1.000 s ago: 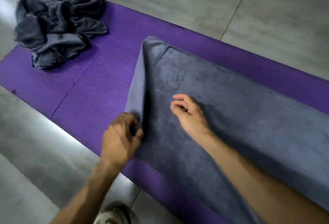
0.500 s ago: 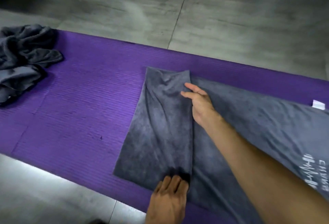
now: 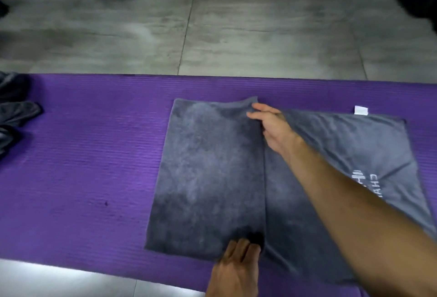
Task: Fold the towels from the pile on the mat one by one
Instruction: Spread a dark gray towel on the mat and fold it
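Pile (image 3: pixel 16 112) at far left of mat (image 3: pixel 82 155): count of towels in it not determinable, mostly out of frame. One towel (image 3: pixel 208 173) spread mid-mat, left part folded over. Left hand (image 3: pixel 236 266) flat on near edge, fingers together; right hand (image 3: pixel 272 124) at far edge, fingers extended, slightly apart. One white tag (image 3: pixel 361 110). Risk: flap likely to slip askew if either hand lifts early.

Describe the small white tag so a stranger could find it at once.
Start at the long purple ribbed mat on the grey tiled floor. On its right half lies a spread grey terry towel. The small white tag sticks out from that towel's far edge, the only white patch on the cloth's border.
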### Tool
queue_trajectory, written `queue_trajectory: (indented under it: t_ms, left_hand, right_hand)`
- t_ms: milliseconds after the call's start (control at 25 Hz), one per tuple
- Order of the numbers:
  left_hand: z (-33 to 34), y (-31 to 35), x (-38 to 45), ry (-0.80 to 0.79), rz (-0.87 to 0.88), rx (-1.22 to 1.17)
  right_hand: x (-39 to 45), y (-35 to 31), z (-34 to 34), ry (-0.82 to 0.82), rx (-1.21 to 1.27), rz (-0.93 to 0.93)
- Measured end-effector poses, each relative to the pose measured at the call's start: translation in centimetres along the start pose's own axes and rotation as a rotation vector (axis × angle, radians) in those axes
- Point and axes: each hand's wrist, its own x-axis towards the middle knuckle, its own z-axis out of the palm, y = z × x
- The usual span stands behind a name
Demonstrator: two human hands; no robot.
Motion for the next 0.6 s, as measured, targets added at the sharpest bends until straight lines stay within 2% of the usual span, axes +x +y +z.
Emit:
queue_trajectory:
  t_ms: [240, 360, 400, 480, 560, 600]
  left_hand:
    - [2.4, 4.5, 1.1, -0.027, 0.034, -0.061]
    - [3.7, 5.9, 0.9, -0.114, 0.000, -0.087]
    - [3.6, 5.8, 0.9, -0.167, -0.018, -0.123]
    - [2.5, 4.3, 1.0, -0.190, -0.083, -0.196]
    - [0.7, 0.5, 1.0, -0.059, -0.206, -0.189]
    - [-0.3, -2.3, 0.7, 0.015, -0.294, -0.141]
  right_hand:
    - [-0.9, -1.0, -7.6, 0.114, -0.015, -0.069]
    - [-0.1, -0.1, -9.7, 0.133, -0.032, -0.065]
    - [0.1, 0.1, -9.9, 0.176, -0.122, -0.102]
    - [0.0, 1.0, -9.6, 0.286, -0.583, -0.352]
    - [-1.3, 2.7, -8.0, 0.268, -1.043, -0.685]
    - [-1.8, 3.9, -6.7, 0.180, -1.175, -0.788]
